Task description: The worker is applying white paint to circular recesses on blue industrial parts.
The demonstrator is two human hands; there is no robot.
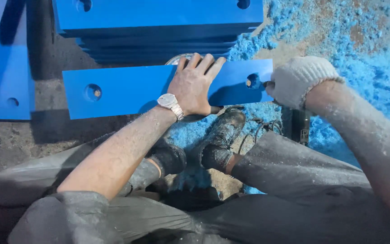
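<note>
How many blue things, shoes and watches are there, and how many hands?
Blue plate under the hands: 1
Stack of blue plates: 1
Blue piece at the left edge: 1
Shoes: 2
Wristwatch: 1
Hands, bare left hand and gloved right hand: 2
Total: 8

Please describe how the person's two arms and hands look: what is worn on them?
The left hand is bare, with a silver metal wristwatch on the wrist. The right hand wears a knitted white work glove with a ribbed cuff. Both forearms are bare, without sleeves, and dusted with pale powder.
</note>
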